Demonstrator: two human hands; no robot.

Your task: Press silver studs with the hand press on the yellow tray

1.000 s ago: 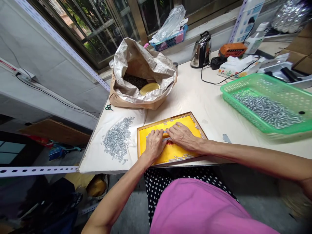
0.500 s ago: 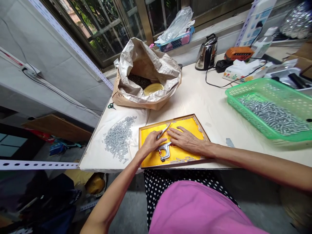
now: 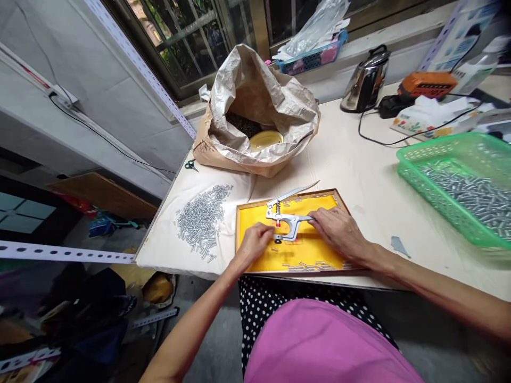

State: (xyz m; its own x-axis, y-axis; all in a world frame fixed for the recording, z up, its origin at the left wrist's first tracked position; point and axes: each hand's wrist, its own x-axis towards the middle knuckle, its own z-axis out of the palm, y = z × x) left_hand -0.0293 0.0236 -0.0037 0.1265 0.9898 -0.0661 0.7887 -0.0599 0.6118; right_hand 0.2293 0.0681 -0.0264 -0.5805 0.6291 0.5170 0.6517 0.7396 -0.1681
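Note:
My right hand [image 3: 339, 230] grips one handle of the silver snap-fastener pliers [image 3: 294, 224], which are raised with their jaws pointing left. The other handle sticks up and away, so the jaws stand apart. At the jaw tips, my left hand [image 3: 255, 243] has thumb and forefinger pinched together; whatever lies between them is too small to make out. Both hands are over a shallow yellow-lined tray [image 3: 321, 206]. Small metal tubes [image 3: 305, 267] lie along the tray's near edge, with a few more along its other sides.
Left of the tray is a heap of small metal tubes [image 3: 203, 219]. Behind stand an open woven sack [image 3: 239, 159] holding a yellow bowl [image 3: 266, 141], and green-handled scissors [image 3: 191, 165]. A green basket [image 3: 415, 178] of metal pieces, a kettle [image 3: 365, 80] and a cord are on the right.
The pliers have been lifted from the tray and turned, their handles opening apart. My right hand has closed round one handle; my left has moved from the tool's handle to its jaw tips.

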